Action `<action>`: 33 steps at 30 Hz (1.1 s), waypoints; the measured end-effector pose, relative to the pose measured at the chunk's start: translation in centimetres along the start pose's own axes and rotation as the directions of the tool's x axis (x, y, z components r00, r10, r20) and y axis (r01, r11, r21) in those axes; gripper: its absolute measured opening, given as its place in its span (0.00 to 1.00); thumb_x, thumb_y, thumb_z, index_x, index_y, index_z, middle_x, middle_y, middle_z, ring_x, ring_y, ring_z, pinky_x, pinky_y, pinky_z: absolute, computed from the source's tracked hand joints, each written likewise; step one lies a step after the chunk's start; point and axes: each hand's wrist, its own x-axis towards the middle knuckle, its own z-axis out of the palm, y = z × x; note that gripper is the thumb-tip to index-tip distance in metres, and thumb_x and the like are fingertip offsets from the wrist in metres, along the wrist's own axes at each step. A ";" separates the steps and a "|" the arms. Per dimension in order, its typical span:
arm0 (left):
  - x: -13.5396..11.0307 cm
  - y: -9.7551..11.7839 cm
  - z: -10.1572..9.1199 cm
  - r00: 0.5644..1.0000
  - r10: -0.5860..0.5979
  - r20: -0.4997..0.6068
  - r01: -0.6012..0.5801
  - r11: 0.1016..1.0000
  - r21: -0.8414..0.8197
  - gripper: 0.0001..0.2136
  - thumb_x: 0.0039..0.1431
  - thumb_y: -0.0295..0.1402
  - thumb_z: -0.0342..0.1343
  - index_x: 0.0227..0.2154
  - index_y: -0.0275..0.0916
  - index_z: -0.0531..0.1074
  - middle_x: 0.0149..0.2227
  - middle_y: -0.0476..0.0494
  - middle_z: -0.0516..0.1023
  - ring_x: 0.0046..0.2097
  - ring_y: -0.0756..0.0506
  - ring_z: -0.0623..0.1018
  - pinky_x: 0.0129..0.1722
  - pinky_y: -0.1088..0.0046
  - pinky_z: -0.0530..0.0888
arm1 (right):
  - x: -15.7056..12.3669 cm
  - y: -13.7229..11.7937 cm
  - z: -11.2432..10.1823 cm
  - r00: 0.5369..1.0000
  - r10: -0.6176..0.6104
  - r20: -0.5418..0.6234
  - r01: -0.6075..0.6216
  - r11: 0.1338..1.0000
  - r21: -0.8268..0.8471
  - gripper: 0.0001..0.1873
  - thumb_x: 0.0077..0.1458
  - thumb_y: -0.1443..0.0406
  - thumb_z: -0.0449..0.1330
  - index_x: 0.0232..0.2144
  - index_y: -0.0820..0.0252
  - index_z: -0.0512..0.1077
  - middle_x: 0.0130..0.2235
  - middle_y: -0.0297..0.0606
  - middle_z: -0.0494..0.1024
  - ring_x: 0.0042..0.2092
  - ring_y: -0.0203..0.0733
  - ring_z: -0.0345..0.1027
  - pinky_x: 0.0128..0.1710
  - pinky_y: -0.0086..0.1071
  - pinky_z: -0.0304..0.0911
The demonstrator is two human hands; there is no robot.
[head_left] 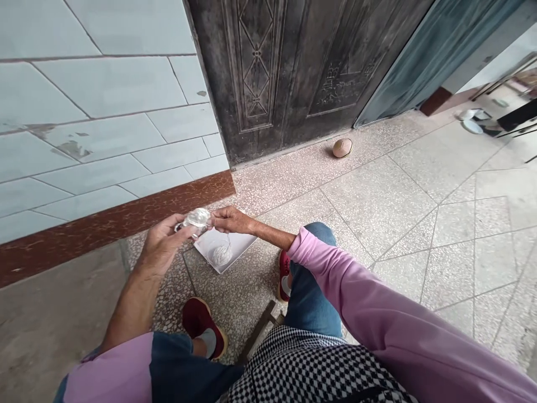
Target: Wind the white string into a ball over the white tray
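My left hand (161,246) is closed around a small ball of white thread (197,218), held out in front of my knees. My right hand (229,219) pinches the ball's right side with its fingertips. A fine strand hangs from the ball down to a larger ball of white thread (221,254). That larger ball rests on a white sheet (241,242) lying flat on the speckled floor just below my hands. Both sleeves are pink, and my red shoes show beneath my arms.
A pale tiled wall with a red-brown skirting (126,218) runs on the left. A dark carved metal door (293,67) stands ahead, with a small round tan object (342,148) on the floor before it. Shoes and dark frames lie at the far right (482,120).
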 end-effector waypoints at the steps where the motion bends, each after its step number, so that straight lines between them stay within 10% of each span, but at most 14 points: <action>1: 0.2 0.1 0.0 0.998 0.003 -0.066 -0.002 1.000 0.021 0.25 0.39 0.50 0.81 0.37 0.42 0.83 0.34 0.44 0.86 0.36 0.40 0.78 0.39 0.67 0.75 | -0.3 0.0 0.2 0.999 0.040 0.022 -0.039 0.999 -0.019 0.22 0.91 0.60 0.69 0.38 0.61 0.76 0.27 0.25 0.68 0.29 0.34 0.59 0.33 0.26 0.58; 7: 0.5 -0.7 0.2 0.997 0.048 -0.053 -0.016 0.866 0.499 0.18 0.39 0.50 0.64 0.31 0.45 0.79 0.32 0.45 0.80 0.39 0.37 0.76 0.43 0.63 0.69 | -1.2 -1.3 0.6 0.990 0.006 0.144 0.033 0.962 -0.271 0.13 0.85 0.75 0.69 0.42 0.65 0.83 0.33 0.29 0.76 0.39 0.37 0.70 0.46 0.28 0.62; 12: -1.4 0.0 0.4 0.989 -0.058 0.136 0.000 0.919 0.395 0.22 0.41 0.53 0.70 0.35 0.43 0.85 0.33 0.47 0.83 0.35 0.40 0.73 0.40 0.65 0.67 | -0.3 -1.7 -0.7 0.999 -0.051 -0.017 0.042 0.939 -0.342 0.20 0.83 0.76 0.70 0.34 0.61 0.75 0.34 0.30 0.74 0.42 0.39 0.68 0.48 0.30 0.58; 16: -1.9 0.5 -1.3 0.998 -0.057 0.011 0.053 0.977 0.207 0.28 0.42 0.54 0.74 0.42 0.41 0.84 0.35 0.48 0.83 0.38 0.41 0.74 0.41 0.67 0.67 | 0.3 -0.7 0.3 0.997 -0.043 0.060 0.057 0.964 -0.260 0.18 0.87 0.73 0.63 0.37 0.62 0.76 0.33 0.29 0.72 0.38 0.38 0.65 0.46 0.30 0.59; 22: -0.9 -1.0 -2.3 0.992 0.092 -0.090 -0.024 0.818 0.574 0.15 0.48 0.48 0.64 0.36 0.46 0.76 0.34 0.46 0.78 0.42 0.37 0.76 0.43 0.65 0.68 | 0.1 -0.3 2.5 0.965 -0.037 0.259 0.121 0.942 -0.313 0.13 0.84 0.75 0.66 0.41 0.64 0.83 0.36 0.32 0.78 0.39 0.38 0.70 0.47 0.30 0.62; 29: -1.2 -0.4 -0.9 0.975 -0.035 0.218 -0.070 0.888 0.455 0.18 0.44 0.50 0.68 0.36 0.46 0.84 0.38 0.43 0.87 0.42 0.33 0.82 0.45 0.62 0.75 | 0.0 -1.7 0.0 0.999 -0.030 0.015 0.033 0.932 -0.362 0.16 0.83 0.76 0.70 0.37 0.63 0.81 0.34 0.31 0.78 0.42 0.38 0.71 0.48 0.28 0.62; 33: -0.2 -0.1 -1.3 0.992 -0.082 0.101 0.056 0.970 0.235 0.28 0.42 0.53 0.76 0.44 0.42 0.86 0.39 0.43 0.90 0.43 0.33 0.84 0.49 0.63 0.78 | -0.3 -1.5 0.1 1.000 -0.010 -0.023 0.003 0.951 -0.310 0.17 0.85 0.76 0.65 0.38 0.63 0.81 0.32 0.30 0.77 0.38 0.38 0.71 0.45 0.28 0.63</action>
